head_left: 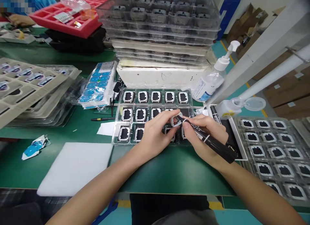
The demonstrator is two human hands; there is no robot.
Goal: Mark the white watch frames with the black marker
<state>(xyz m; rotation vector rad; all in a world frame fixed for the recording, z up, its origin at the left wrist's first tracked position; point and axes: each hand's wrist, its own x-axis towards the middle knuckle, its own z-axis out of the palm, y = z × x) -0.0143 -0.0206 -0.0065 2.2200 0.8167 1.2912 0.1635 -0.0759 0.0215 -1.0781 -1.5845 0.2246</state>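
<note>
Between the fingertips of my left hand [155, 133] is a small square frame part [176, 120] with a light rim and rounded corners. My right hand [205, 134] grips a thick black marker pen [213, 143]. The marker's tip meets the frame part or lies very close to it; the exact contact is too small to tell. Both hands are above a clear plastic tray [115, 129] whose pockets hold several like frame parts [127, 114] with dark centres. My fingers hide some of the front and right pockets.
A tall stack of clear trays [160, 28] rises behind on a white block [160, 77]. At right are a pump bottle [210, 79] and another filled tray [268, 150]. Trays [31, 92] and a white foam sheet [77, 165] lie left. A co-worker's hand [20, 20] shows far left.
</note>
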